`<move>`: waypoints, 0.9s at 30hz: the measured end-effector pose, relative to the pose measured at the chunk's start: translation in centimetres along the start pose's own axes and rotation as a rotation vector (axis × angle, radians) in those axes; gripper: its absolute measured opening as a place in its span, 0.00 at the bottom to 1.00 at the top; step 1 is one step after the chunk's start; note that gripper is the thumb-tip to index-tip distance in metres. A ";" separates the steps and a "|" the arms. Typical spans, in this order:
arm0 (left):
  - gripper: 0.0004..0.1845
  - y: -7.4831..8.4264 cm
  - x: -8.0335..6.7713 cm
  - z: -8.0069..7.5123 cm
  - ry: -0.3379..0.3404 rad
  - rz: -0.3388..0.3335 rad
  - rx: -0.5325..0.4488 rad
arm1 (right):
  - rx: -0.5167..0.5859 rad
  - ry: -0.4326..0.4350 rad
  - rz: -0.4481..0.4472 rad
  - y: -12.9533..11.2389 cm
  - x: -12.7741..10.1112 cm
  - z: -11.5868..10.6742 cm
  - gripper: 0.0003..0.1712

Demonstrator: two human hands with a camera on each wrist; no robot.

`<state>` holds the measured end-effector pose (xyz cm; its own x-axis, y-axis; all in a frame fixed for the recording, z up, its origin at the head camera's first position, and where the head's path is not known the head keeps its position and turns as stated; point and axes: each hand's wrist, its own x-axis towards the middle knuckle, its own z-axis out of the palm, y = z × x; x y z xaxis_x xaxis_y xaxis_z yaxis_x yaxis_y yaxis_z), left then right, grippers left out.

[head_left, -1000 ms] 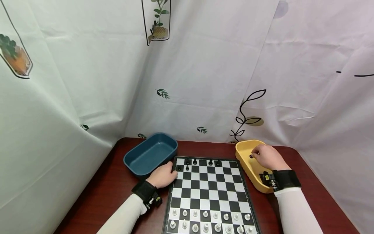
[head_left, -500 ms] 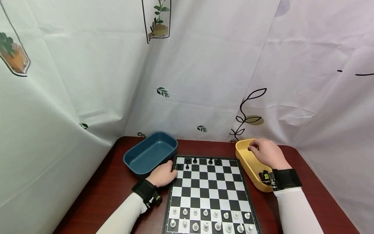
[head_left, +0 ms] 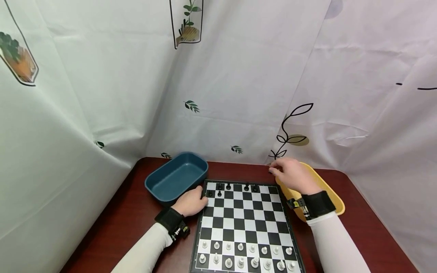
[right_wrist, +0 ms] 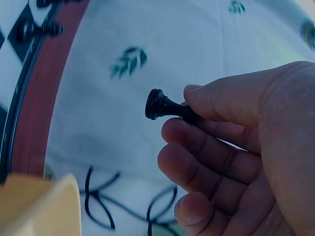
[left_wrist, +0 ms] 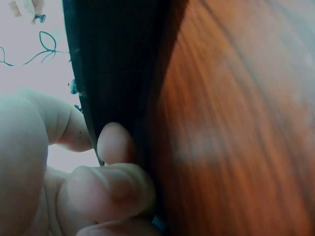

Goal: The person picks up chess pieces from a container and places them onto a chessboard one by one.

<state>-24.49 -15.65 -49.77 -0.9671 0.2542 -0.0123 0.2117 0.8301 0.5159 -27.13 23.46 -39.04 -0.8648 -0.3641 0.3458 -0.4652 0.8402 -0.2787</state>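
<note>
In the head view, my right hand point(head_left: 293, 176) is over the back left end of the yellow tray point(head_left: 332, 194). The right wrist view shows its thumb and fingers pinching a black chess piece point(right_wrist: 163, 105), base pointing outward and the top hidden in the fingers. My left hand point(head_left: 189, 201) grips the left edge of the chessboard point(head_left: 239, 215), with thumb and fingers on the black rim point(left_wrist: 113, 59) in the left wrist view. Several black pieces point(head_left: 228, 186) stand on the board's far rows, and white pieces point(head_left: 240, 246) fill the two near rows.
A blue bin point(head_left: 175, 180) stands behind my left hand, close to the board's far left corner. Patterned white cloth point(head_left: 218, 113) hangs behind the dark red table point(head_left: 109, 223). The right forearm hides part of the yellow tray.
My right hand has risen from inside the yellow tray and moved left toward the board, carrying the black chess piece. My left hand has stayed at the board's edge.
</note>
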 end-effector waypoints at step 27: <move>0.26 0.6 -0.4 -0.3 -0.002 -0.002 0.009 | 0.048 -0.248 -0.272 -10.3 8.0 7.0 0.08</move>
<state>-24.05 -15.39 -49.23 -0.9672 0.2537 -0.0148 0.2113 0.8351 0.5079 -30.64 9.08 -39.72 -0.7252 -0.6627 0.1869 -0.6875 0.6818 -0.2501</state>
